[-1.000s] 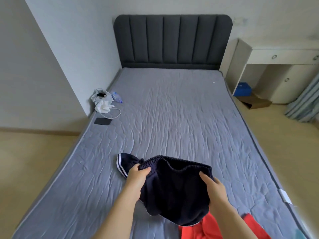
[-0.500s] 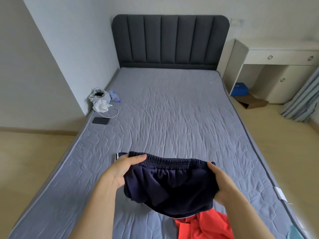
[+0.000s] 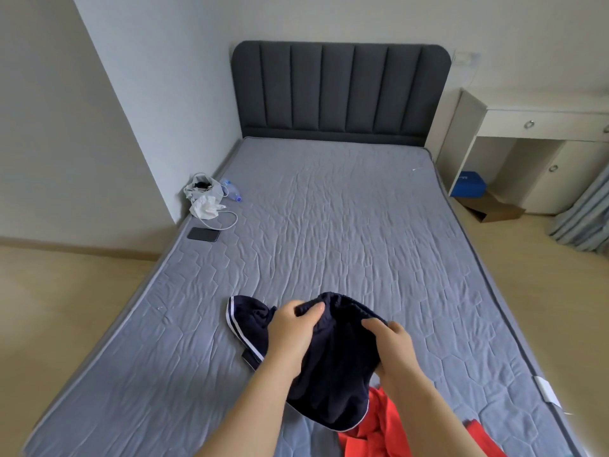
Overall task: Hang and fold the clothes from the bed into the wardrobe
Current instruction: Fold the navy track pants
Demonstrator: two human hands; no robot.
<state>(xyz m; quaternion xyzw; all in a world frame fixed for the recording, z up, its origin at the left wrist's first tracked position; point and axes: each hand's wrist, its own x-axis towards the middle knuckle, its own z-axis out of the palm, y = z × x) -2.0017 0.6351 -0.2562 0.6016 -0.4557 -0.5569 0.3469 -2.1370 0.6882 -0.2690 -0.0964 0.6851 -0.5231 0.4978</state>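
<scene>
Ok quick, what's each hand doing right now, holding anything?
Left hand: grips the navy shorts at the waistband.
Right hand: grips the same shorts' waistband.

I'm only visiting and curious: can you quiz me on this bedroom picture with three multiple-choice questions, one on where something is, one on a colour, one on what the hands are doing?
1. Where does the black phone lie?
A) on the white desk
B) on the mattress, near its left edge
C) on the floor

2. What colour is the garment nearest the camera, beside the navy shorts?
A) green
B) white
C) orange-red

3. What are the hands doing with the shorts?
A) both grip them
B) only one grips them
C) neither touches them

Answers:
1 B, it sits on the grey quilting.
2 C, bright orange-red cloth shows at the bottom edge.
3 A, the left hand and right hand each pinch the fabric.
</scene>
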